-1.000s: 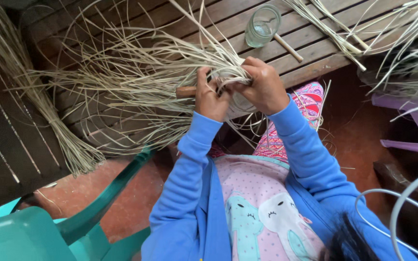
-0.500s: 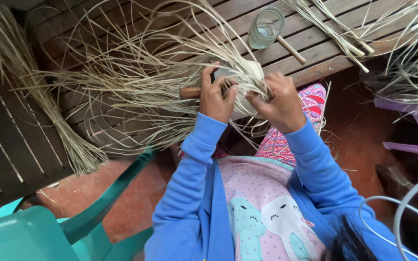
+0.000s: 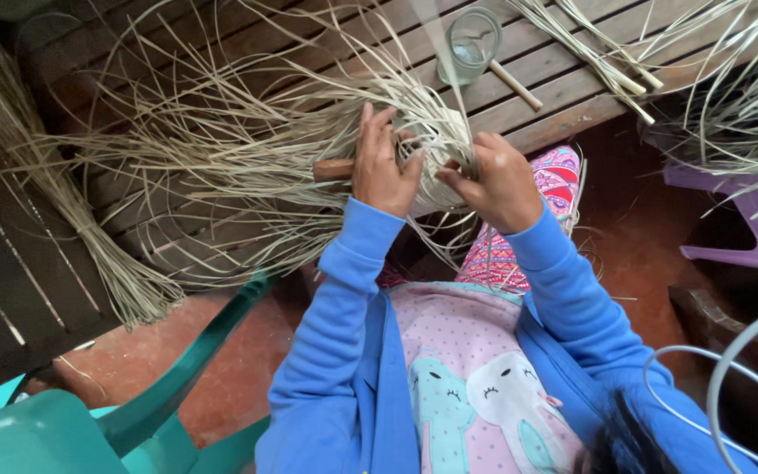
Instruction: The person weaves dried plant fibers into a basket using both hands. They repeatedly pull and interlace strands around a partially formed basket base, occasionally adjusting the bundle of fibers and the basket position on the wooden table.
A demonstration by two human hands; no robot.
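Note:
A half-woven piece of pale straw [image 3: 436,149] sits at the near edge of a wooden slat table [image 3: 563,88], with long loose strands [image 3: 221,149] fanning out to the left. My left hand [image 3: 381,167] presses on the woven part, over a wooden stick [image 3: 333,168] that pokes out to the left. My right hand [image 3: 493,180] pinches strands at the weave's right side. Both arms wear blue sleeves.
A glass jar [image 3: 472,46] and a wooden stick [image 3: 519,85] stand behind the weave. A tied straw bundle [image 3: 54,202] lies at left, more straw at top right. A green plastic chair [image 3: 89,421] is at lower left, a purple stool [image 3: 747,228] at right.
Both hands have shifted slightly right and down on the weave. The right hand has moved from gripping the top to pinching strands at the side.

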